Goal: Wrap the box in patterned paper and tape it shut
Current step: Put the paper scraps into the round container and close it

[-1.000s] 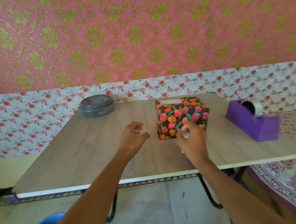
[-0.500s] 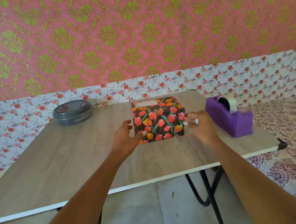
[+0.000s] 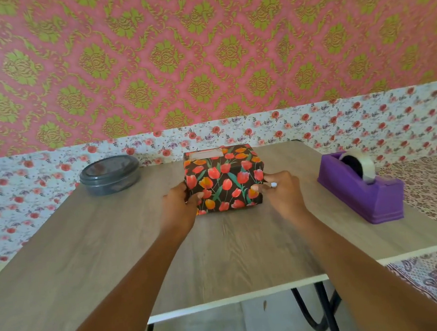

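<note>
The box (image 3: 224, 178) sits in the middle of the wooden table (image 3: 112, 246), fully covered in black paper with red and orange tulips. A strip of clear tape shows on its top at the far edge. My left hand (image 3: 180, 207) grips the box's left side, thumb on the front face. My right hand (image 3: 282, 192) grips its right side, thumb also on the front. The box rests on the table between both hands. A purple tape dispenser (image 3: 360, 188) with a roll of clear tape stands to the right.
A round grey lidded container (image 3: 110, 174) sits at the table's back left. The table's far edge meets a floral-papered wall. A patterned cloth (image 3: 436, 196) lies off the right edge. The black table legs show below the front edge.
Both hands have closed in on the box's two sides and now hold it. A second ago the left hand hung free and the right was at the box's front corner.
</note>
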`<action>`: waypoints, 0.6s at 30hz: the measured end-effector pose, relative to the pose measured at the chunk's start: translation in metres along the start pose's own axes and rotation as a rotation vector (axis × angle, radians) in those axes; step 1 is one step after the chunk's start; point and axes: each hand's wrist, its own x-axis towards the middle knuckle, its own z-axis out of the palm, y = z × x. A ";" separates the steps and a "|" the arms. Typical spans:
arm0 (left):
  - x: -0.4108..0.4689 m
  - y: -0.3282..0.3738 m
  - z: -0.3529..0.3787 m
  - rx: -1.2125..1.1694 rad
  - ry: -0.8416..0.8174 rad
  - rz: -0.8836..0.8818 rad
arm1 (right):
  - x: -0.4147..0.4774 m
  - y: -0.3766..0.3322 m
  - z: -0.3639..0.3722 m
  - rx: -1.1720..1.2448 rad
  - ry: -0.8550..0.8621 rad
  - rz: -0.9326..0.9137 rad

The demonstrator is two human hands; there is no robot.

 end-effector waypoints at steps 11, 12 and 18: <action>0.139 -0.059 0.004 0.023 0.001 -0.027 | 0.140 0.008 0.102 -0.095 -0.066 0.063; 0.150 -0.065 0.007 0.014 -0.001 -0.028 | 0.149 0.007 0.108 -0.094 -0.070 0.070; 0.215 -0.105 0.023 0.001 0.043 -0.068 | 0.202 0.008 0.148 -0.120 -0.082 -0.014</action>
